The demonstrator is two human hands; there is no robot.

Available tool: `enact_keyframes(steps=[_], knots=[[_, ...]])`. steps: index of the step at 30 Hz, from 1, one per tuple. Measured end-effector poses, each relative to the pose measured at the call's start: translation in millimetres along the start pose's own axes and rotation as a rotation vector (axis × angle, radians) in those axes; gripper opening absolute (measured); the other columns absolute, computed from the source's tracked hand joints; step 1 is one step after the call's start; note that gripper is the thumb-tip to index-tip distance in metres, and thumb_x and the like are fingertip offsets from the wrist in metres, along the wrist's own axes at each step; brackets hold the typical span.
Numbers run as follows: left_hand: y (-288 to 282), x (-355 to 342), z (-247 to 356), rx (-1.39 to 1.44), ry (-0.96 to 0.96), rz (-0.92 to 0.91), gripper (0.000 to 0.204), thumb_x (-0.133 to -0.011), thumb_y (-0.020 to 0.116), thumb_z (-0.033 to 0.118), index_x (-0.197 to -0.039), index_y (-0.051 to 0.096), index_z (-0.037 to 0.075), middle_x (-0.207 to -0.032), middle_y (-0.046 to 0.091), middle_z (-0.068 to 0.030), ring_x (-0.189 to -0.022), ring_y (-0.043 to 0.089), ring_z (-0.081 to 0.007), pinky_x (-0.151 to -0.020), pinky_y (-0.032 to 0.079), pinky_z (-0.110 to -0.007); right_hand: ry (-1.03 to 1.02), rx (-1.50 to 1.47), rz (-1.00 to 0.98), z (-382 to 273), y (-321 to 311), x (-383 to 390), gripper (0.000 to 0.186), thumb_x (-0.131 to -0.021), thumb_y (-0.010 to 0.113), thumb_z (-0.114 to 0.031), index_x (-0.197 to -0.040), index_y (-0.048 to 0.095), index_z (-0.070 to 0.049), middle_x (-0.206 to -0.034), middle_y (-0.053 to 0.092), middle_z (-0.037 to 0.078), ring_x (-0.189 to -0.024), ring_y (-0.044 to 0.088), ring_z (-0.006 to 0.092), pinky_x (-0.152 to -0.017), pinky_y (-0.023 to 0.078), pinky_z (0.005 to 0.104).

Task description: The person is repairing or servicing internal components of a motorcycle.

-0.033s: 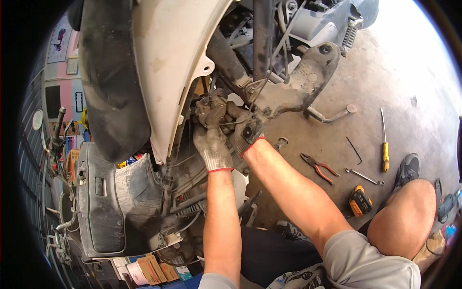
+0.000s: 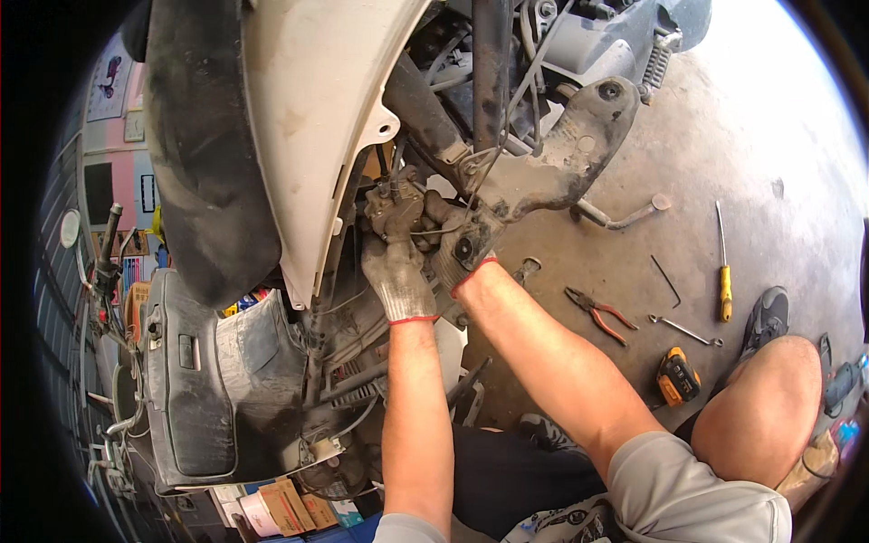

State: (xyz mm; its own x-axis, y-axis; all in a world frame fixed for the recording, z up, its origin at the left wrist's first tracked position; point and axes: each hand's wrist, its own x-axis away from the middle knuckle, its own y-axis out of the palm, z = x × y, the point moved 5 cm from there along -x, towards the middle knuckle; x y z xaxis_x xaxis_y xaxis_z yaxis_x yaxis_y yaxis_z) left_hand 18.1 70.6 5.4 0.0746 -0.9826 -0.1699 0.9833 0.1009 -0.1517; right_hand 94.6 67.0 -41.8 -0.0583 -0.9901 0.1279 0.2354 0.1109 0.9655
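1. The grimy metal part [image 2: 407,201] sits low in the opened-up scooter, just right of the pale body panel [image 2: 317,100]. It looks compact and knobbly; with fingers over it, I can't make out a clear long axis.
2. A dark stem [image 2: 396,165] meets its upper side, and a thin cable [image 2: 437,233] leads off to the right, crossing in front of the right hand's fingers.
3. The left hand [image 2: 396,267], in a dirty knitted glove with a red-edged cuff, is the nearer one. The part lies straight ahead of it, in line with the forearm, and its fingers look closed around the lower side.
4. The right hand [image 2: 444,260], gloved likewise, comes in at a slant, so the part lies ahead and to its left. Its fingers bend in close beside the part; whether they grip anything I can't tell.
5. The metal bracket [image 2: 579,154] slopes down from the upper right and its lower end covers some of the right hand, leaving that side tighter.
6. Further out, on the floor [image 2: 561,258] to the right, lie pliers [image 2: 599,315], a hex key [image 2: 666,281], a wrench [image 2: 685,332], a yellow-handled screwdriver [image 2: 725,294] and a yellow-and-black battery pack [image 2: 678,377].
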Motion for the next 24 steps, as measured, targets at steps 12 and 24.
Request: enact_keyframes(steps=[12, 24], knots=[[1.8, 5.9, 6.2, -0.050, -0.013, 0.053, 0.029, -0.091, 0.070, 0.027, -0.084, 0.053, 0.005, -0.065, 0.040, 0.0039, -0.053, 0.033, -0.0061, -0.047, 0.028, -0.024, 0.020, -0.048, -0.009, 5.2, -11.1, -4.2, 0.017, -0.093, 0.065, -0.024, -0.090, 0.064, -0.008, -0.078, 0.063, 0.001, -0.065, 0.054, 0.0134, -0.065, 0.047, 0.0288], [2.9, 4.3, 5.2, -0.046, 0.009, -0.095, 0.035, -0.089, 0.072, 0.035, -0.083, 0.051, 0.007, -0.062, 0.043, 0.0030, -0.049, 0.033, -0.0063, -0.046, 0.026, -0.024, -0.459, 2.041, 0.381, -29.6, -42.9, 51.6, 0.042, -0.081, 0.063, -0.017, -0.116, 0.058, 0.004, -0.117, 0.062, 0.026, -0.105, 0.062, 0.0395, -0.091, 0.048, 0.0440]])
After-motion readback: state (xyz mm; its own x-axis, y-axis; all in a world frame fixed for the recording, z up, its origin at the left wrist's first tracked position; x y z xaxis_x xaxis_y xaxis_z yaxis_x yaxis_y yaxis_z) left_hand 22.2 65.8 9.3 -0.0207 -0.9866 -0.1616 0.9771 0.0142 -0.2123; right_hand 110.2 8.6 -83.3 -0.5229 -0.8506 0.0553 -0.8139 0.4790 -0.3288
